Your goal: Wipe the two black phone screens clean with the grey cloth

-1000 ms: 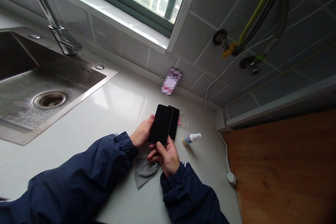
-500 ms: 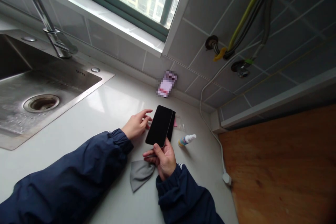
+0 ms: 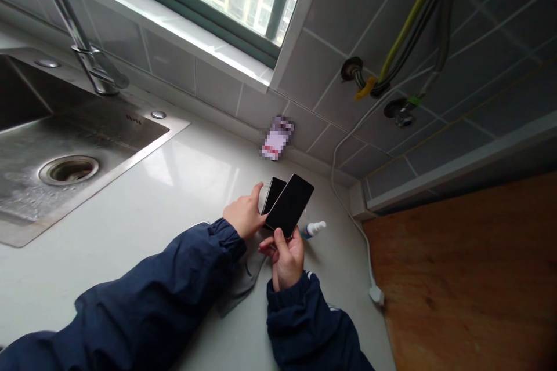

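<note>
The desk (image 3: 174, 185) was white, the phone (image 3: 290, 205) black, the cloth (image 3: 244, 284) grey. Both sleeves (image 3: 143, 295) were navy, with white stripes at the right cuff (image 3: 310, 276). The wooden panel (image 3: 461, 278) was orange-brown; grey tiles (image 3: 170, 66) had pale lines.

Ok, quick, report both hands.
Left hand: at the edge of the black slab; whether it grips can't be told.
Right hand: closed on the lower end of the black phone.

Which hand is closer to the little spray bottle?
The right hand. It's close beside the spray bottle; the left hand is farther off, on the other side of the held phone.
</note>
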`<state>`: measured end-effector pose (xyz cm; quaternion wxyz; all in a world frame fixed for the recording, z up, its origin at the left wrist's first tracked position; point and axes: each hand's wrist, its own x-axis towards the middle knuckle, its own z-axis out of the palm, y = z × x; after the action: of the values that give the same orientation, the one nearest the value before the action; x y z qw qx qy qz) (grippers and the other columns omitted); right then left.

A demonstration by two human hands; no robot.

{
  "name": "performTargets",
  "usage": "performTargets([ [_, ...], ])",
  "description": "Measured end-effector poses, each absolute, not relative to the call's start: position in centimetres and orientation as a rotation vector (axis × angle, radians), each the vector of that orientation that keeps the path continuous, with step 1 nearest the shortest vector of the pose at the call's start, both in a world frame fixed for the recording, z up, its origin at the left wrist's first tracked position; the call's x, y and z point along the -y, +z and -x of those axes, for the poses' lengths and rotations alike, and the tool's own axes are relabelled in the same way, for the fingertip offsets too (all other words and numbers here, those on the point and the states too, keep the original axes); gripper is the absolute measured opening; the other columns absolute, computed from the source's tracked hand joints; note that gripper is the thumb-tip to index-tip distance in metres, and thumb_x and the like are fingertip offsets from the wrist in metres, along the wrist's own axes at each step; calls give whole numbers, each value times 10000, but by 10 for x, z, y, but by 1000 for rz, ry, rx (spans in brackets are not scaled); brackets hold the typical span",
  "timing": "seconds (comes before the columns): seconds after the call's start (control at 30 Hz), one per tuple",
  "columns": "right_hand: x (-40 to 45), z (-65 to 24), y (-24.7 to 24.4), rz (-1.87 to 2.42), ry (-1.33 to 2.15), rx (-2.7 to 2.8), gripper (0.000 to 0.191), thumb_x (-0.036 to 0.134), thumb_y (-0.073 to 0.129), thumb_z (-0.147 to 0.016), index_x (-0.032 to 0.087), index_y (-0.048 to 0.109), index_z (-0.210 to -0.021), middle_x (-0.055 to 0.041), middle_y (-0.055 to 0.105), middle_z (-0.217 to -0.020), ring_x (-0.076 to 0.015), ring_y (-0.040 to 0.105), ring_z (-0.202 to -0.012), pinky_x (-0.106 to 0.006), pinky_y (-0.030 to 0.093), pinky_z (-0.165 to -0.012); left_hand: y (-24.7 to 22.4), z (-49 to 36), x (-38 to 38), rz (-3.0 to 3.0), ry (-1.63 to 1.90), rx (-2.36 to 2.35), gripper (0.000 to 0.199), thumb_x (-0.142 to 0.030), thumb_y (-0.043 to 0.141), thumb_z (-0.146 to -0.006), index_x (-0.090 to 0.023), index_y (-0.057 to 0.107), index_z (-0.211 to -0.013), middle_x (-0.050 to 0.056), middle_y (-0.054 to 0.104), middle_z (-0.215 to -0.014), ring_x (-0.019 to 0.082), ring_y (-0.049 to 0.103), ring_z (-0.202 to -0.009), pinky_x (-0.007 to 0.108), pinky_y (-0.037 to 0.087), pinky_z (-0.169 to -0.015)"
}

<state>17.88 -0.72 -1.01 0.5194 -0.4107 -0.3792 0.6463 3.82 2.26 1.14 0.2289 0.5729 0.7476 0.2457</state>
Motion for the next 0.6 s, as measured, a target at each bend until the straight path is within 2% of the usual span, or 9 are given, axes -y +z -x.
performTargets([
  [0.23,5,-178,-17,1007,1499,922,486,429,801,-773,191,527,-1096,19,687,-728,-114,641,-465,-225,553,-451,13,-43,-23,-1461,704,-2027,827,-551,647,-791,-258,323,-1493,60,757,-866,305,723,-871,334,469,-675],
  [0.43,6,-179,-20,1013,1436,949,486,439,784,-791,192,521,-1116,27,676,-698,-108,622,-450,-211,532,-441,8,-33,-31,-1327,736,-1922,921,-389,718,-750,-188,227,-1503,97,755,-955,284,726,-933,326,497,-747],
  [0.6,6,-178,-24,993,1417,997,447,446,769,-805,188,524,-1076,33,662,-680,-106,610,-431,-207,509,-425,7,-27,-41,-1332,711,-1879,916,-353,732,-713,-139,273,-1476,105,764,-906,286,739,-859,325,511,-717],
])
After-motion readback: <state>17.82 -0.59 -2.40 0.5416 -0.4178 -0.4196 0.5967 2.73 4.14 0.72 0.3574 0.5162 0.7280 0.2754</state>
